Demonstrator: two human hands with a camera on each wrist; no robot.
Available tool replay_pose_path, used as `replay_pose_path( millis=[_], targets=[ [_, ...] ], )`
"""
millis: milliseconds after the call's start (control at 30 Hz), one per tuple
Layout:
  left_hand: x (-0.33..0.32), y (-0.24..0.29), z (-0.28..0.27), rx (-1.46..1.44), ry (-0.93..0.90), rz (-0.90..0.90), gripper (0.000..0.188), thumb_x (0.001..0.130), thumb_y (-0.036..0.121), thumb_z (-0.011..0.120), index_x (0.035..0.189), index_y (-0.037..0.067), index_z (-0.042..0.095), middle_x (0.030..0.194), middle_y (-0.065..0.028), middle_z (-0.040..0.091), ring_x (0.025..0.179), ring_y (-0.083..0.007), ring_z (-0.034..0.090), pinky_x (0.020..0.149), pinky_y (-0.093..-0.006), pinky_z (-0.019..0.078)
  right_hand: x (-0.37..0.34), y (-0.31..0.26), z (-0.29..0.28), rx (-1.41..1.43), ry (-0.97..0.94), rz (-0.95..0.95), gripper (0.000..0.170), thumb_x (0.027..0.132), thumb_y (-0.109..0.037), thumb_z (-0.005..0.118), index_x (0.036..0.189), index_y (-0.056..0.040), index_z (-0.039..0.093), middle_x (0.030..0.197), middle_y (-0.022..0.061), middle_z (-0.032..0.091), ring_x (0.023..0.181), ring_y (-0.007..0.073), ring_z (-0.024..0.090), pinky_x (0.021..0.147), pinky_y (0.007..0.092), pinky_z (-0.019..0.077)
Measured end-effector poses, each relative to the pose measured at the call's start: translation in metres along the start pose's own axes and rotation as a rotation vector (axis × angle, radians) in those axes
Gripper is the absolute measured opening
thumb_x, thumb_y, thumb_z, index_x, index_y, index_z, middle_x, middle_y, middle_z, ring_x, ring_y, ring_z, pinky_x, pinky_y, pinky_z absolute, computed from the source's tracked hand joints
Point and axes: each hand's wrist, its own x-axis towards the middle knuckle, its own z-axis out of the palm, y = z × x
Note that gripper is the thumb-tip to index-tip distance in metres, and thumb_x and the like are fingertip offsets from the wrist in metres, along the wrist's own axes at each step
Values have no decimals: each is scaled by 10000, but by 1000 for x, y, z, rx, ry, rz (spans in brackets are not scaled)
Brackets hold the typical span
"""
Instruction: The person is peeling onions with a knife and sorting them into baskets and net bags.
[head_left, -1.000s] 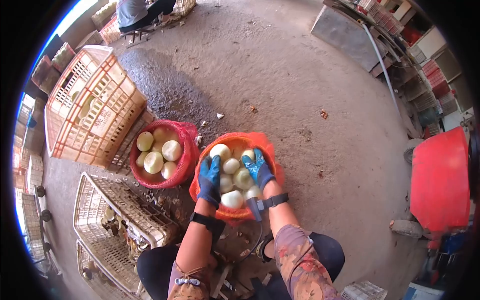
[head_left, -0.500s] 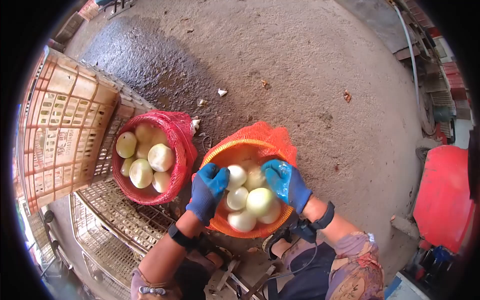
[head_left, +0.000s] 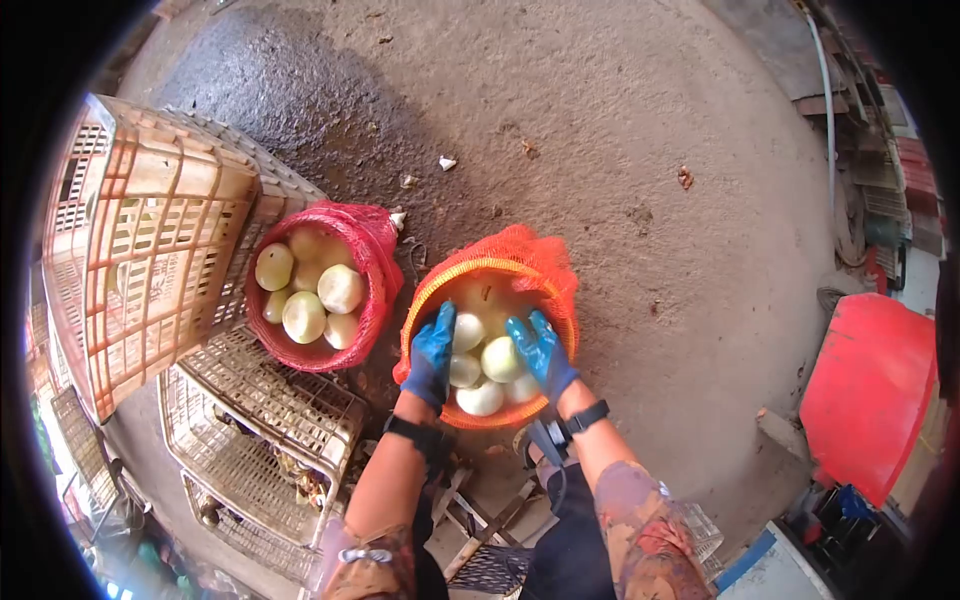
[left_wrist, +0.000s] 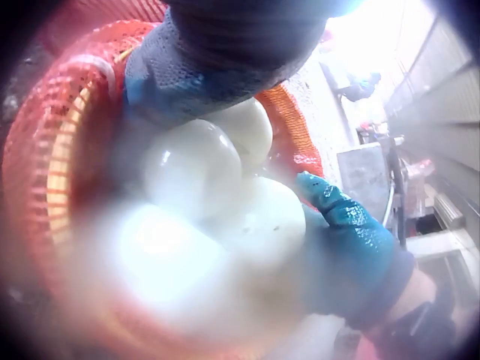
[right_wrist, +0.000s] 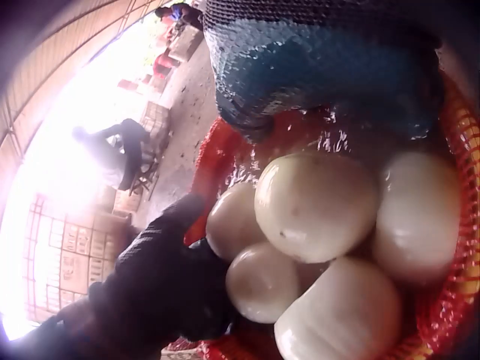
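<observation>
An orange mesh-lined basin (head_left: 561,290) holds murky water and several pale, round, peeled vegetables (head_left: 501,359). Blue-gloved, my left hand (head_left: 431,352) reaches in along the left side, fingers extended beside the pale pieces. On the opposite side my right hand (head_left: 543,352) has its fingers spread and extended, near the rightmost pieces. In the left wrist view my left hand (left_wrist: 217,64) is above the pieces and my right hand (left_wrist: 349,251) at their right. My right hand (right_wrist: 322,71) hides part of the water in the right wrist view; its fingertips are partly hidden.
Left of the basin stands a red mesh-lined basin (head_left: 380,310) with more round vegetables. Plastic crates (head_left: 150,250) stand at the far left, one lower crate (head_left: 250,400) holding scraps. A red container (head_left: 868,385) is at the right. Seated people (right_wrist: 124,154) appear in the right wrist view.
Both hands had their fingers more curled half a second ago; now the fingers are extended along the sides of the pieces. The head view has shifted, and the basin appears slightly smaller.
</observation>
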Motion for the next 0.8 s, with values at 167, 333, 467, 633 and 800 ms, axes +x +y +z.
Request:
replay_pose_path(
  millis=[167,333,467,633,800],
  targets=[
    [-2,0,4,-348,-31,-371,460,931,377,613,1231,29,604,1191,-69,624,1060,-173,583,948,-313,443,-3,-46,15,132,-62,123,584,881,-359,669,1294,22,509,1254,219,572,1150,300,545,999,364,418],
    [-9,13,3,-708,-112,-646,416,940,379,594,1203,58,622,1133,-46,650,1014,-192,606,937,-341,465,-15,-62,18,249,-3,45,489,898,-290,649,1299,-34,539,1253,170,571,1147,243,545,982,351,435],
    [5,11,12,-595,-154,-441,393,949,356,578,1199,57,623,1132,-56,649,1023,-187,603,931,-336,462,-11,-77,9,163,9,-37,445,871,-308,679,1219,-42,597,1156,188,622,1088,305,582,937,379,459],
    [5,17,26,-738,-202,-395,407,944,328,579,1244,52,583,1190,-63,623,1067,-193,590,942,-337,464,-4,-87,-13,62,42,-278,393,858,-222,699,1187,-30,602,1124,169,631,998,280,613,887,362,485],
    [-34,80,30,-870,-276,-526,477,947,409,540,1278,66,549,1198,-86,623,1052,-238,617,934,-390,498,-37,-117,-25,365,-74,-120,416,867,-162,695,1238,-13,581,1169,99,616,1080,168,565,933,318,472]
  ],
)
